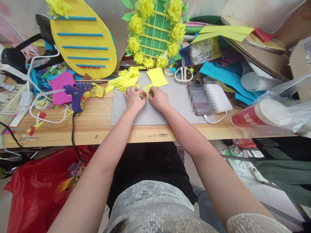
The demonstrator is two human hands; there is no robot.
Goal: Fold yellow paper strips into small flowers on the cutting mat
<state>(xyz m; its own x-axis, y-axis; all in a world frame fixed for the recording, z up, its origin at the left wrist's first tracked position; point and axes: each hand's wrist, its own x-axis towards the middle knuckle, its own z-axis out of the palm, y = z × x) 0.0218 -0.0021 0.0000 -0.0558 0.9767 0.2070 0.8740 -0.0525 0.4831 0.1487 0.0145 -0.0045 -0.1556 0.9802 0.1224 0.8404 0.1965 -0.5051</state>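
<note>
Grained wooden table (97, 111), gridded mat (178, 97), yellow paper (146, 88) between hands (135, 99) (159, 98).

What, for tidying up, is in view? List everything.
Table: one, tan, centre
Mat: one, grey, on table
Held paper: one, yellow, over mat
Square paper: one showing, yellow, on mat
Folded paper: several, yellow, beside it
Scissors: one, white-handled, back
Glue gun: one, blue, left
Scraps: many, mixed, left
Oval board: one, yellow, back left
Flowered board: one, green, back centre
Blurred object: one, dark, right
Corded device: one, white, beside that
Cup: one, red-white, right
Cardboard: several, brown, back right
Bag: one, red, lower left
Left hand: one, at held paper
Right hand: one, likewise
</note>
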